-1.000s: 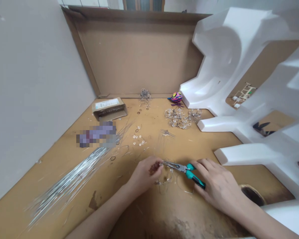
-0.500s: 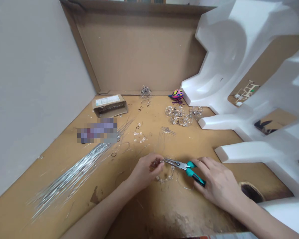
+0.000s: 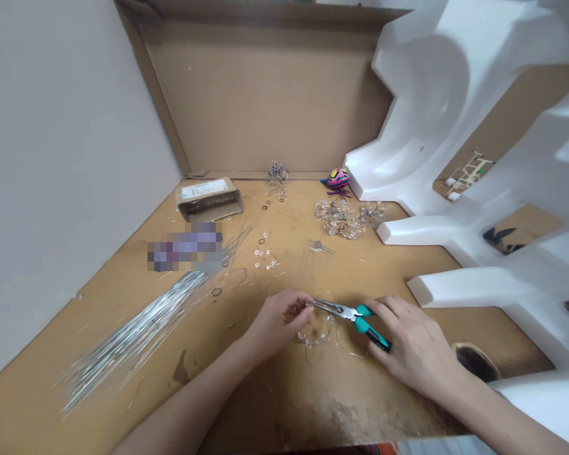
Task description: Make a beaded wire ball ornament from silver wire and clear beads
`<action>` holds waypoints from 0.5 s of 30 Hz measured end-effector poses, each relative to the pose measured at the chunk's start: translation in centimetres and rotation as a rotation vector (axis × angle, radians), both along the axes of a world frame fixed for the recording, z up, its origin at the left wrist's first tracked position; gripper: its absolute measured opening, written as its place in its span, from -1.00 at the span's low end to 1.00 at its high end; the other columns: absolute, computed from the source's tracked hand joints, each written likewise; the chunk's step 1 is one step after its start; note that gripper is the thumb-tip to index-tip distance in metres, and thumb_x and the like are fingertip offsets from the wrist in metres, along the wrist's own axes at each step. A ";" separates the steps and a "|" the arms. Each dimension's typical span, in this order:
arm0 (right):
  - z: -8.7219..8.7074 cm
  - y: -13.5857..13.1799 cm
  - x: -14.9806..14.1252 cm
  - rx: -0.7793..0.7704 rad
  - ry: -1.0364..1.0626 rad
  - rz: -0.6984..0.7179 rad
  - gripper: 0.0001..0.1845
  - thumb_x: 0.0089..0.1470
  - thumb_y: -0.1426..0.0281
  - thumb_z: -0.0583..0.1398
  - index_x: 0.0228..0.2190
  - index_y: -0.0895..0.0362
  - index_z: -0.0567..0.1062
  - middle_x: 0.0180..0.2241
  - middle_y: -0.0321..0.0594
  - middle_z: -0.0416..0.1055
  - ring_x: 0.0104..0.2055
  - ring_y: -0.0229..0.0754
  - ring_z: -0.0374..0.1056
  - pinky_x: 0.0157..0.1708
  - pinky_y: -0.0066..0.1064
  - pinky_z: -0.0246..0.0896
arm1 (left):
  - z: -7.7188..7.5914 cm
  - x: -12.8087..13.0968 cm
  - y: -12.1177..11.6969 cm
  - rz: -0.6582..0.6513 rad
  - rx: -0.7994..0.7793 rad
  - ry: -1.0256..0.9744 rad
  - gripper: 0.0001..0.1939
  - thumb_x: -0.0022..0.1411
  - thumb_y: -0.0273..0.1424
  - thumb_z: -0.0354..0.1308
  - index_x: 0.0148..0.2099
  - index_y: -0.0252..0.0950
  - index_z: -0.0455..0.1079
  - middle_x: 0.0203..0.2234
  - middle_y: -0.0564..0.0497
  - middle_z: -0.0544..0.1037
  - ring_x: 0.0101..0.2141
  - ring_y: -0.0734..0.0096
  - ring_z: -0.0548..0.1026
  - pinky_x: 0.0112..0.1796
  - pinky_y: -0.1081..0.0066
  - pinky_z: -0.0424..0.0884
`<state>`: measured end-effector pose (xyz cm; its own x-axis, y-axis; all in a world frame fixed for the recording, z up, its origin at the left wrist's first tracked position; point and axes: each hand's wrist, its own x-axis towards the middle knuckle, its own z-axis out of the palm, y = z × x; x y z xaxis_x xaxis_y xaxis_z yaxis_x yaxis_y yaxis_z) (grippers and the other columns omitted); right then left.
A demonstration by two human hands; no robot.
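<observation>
My right hand (image 3: 408, 335) grips green-handled long-nose pliers (image 3: 346, 312), whose jaws point left and reach my left fingertips. My left hand (image 3: 282, 319) is pinched closed on a wire ring with clear beads (image 3: 315, 342), which hangs below the pliers' jaws. Exactly where the tips meet the wire is too small to make out. A thin bent wire (image 3: 353, 351) lies under the pliers. Loose clear beads (image 3: 265, 258) and a small bunch of short wires (image 3: 318, 248) lie beyond my hands.
Long straight wires (image 3: 142, 335) spread across the left. A small open cardboard box (image 3: 209, 199), a pile of beaded wire rings (image 3: 341, 221) and a colourful patterned object (image 3: 336, 179) sit farther back. White foam packing (image 3: 455, 287) borders the right; a cardboard panel (image 3: 265, 95) stands behind.
The view has tilted slightly downward, so a coloured edge shows at the bottom. My hands and the pliers keep nearly the same pose at the beaded ring.
</observation>
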<state>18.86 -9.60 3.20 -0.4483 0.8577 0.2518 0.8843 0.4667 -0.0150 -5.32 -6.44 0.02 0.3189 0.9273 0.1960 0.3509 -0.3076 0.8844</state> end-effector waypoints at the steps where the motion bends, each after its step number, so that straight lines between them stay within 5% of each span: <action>1: -0.1 0.0 0.1 0.009 0.005 0.003 -0.60 -0.09 0.35 0.13 -0.14 0.16 0.36 -0.25 -0.09 0.37 -0.25 -0.09 0.31 -0.24 -0.25 0.24 | 0.0 0.0 0.0 -0.005 -0.001 0.002 -0.86 0.13 -0.40 0.05 -0.28 -0.32 0.39 -0.51 0.01 0.49 -0.50 0.49 0.43 -0.47 0.53 0.35; 15: 0.4 -0.5 -0.4 -0.082 0.030 -0.057 -0.62 -0.12 0.39 0.12 -0.17 0.08 0.33 -0.25 -0.17 0.36 -0.27 -0.09 0.31 -0.29 -0.24 0.26 | 0.4 -0.1 0.1 -0.037 0.005 0.019 -0.87 0.13 -0.43 0.04 -0.27 -0.33 0.37 -0.49 0.02 0.48 -0.47 0.50 0.42 -0.43 0.53 0.34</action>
<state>18.50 -10.09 3.56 -0.3919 0.8996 0.1926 0.9078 0.4121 -0.0777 -5.42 -6.36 0.47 0.3569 0.9138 0.1941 0.3560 -0.3251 0.8761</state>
